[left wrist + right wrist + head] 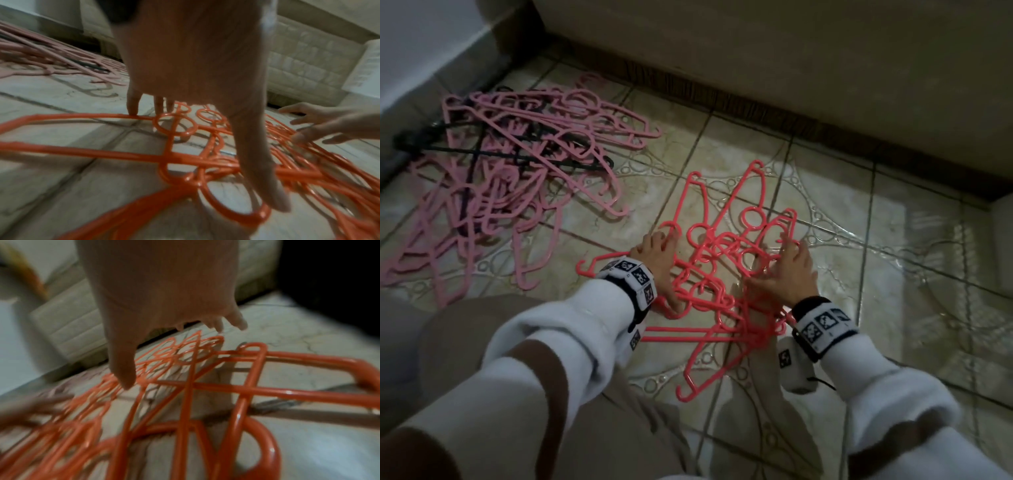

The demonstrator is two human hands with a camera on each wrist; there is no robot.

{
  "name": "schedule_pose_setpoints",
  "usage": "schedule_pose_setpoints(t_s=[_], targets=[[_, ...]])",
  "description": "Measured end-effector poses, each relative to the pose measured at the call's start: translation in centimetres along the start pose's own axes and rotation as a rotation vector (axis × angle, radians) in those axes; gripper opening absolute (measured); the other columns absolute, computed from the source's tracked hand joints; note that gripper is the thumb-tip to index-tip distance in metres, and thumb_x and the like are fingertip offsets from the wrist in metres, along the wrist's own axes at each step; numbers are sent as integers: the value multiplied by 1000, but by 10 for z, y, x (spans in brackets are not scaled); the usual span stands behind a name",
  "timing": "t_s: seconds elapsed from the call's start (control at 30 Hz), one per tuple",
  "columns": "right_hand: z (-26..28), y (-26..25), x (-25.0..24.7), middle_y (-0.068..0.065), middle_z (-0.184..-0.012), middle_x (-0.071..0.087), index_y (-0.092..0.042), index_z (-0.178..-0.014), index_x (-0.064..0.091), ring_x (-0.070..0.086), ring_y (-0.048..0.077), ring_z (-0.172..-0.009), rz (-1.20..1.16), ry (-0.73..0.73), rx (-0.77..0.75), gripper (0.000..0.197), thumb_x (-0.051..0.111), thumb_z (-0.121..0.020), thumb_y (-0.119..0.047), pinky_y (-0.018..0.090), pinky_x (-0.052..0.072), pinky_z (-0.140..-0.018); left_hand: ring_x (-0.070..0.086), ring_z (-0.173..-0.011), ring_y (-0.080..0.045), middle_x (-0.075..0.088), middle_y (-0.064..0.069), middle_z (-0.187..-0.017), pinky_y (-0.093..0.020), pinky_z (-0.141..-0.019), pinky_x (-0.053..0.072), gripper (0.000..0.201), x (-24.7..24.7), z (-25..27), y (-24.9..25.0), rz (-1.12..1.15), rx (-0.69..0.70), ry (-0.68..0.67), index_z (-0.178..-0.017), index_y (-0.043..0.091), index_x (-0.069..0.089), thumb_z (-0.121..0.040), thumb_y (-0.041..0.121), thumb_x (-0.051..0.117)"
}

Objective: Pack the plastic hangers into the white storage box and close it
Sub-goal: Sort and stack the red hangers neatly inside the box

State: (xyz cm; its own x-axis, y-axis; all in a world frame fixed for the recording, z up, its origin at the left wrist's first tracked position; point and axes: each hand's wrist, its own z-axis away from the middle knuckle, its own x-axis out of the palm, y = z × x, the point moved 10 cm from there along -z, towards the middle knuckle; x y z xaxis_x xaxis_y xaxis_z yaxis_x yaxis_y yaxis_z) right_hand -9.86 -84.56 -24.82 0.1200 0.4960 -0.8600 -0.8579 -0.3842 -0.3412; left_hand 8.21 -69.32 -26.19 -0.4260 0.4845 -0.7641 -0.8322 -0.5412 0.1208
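A loose heap of red plastic hangers (722, 245) lies on the tiled floor in front of me. My left hand (664, 270) rests on the heap's left side, fingers spread and straight. In the left wrist view my left hand (197, 100) touches the red hangers (123, 155) with fingertips and thumb. My right hand (787, 270) is spread over the heap's right side. The right wrist view shows my right hand (164, 324) hovering flat above the red hangers (287, 392), thumb tip on them. Neither hand grips anything. A white object (1001, 240) at the right edge may be the box; I cannot tell.
A larger tangle of pink hangers (524, 137) with a few black ones lies at the back left. A bed base (791, 68) with a dark lower strip runs along the back. My knee (465, 342) fills the lower left. Bare tile (893, 274) lies to the right.
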Motion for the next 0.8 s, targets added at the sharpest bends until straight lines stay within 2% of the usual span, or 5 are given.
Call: schedule_pose_setpoints(t_s=[0.1,0.27,0.53,0.63,0.8], targets=[[0,15,-1,18,-147,19,-13,-147,12,22,34,-135,-123,-11,68,111,82,-63,-36,45,27,-111,-4,-143,-36,-13,-16,-155,-52,-114,12,141,14,6,12,-114,36,-2,-148,15,-15,-54,50,85],[0,-2,9,17,-139,21,-16,-141,24,36,32,-126,-378,-107,59,101,85,-60,-9,35,35,-106,22,-135,-34,12,-14,-150,-47,-109,30,126,-2,3,22,-34,91,153,-149,19,-7,-62,48,81],[-12,-26,-10,-1,-135,49,-34,-121,57,49,21,-118,17,-76,-165,60,66,-70,-64,52,27,-106,-7,-145,-23,-6,-3,-158,-53,-114,5,75,-15,-1,7,-33,99,274,-147,28,22,-85,32,63],[-25,-26,-25,6,-120,60,-20,-115,59,57,15,-94,-184,-25,-133,51,73,-73,-45,39,45,-92,13,-141,-23,22,-5,-150,-54,-114,11,61,-26,3,-5,98,32,381,-134,28,41,-79,33,67],[-6,5,-19,15,-123,50,-12,-124,42,53,32,-110,-102,4,130,82,71,-65,-61,46,48,-93,30,-131,-25,39,-9,-138,-43,-108,24,54,-53,1,-19,256,-79,444,-131,13,41,-88,44,53]])
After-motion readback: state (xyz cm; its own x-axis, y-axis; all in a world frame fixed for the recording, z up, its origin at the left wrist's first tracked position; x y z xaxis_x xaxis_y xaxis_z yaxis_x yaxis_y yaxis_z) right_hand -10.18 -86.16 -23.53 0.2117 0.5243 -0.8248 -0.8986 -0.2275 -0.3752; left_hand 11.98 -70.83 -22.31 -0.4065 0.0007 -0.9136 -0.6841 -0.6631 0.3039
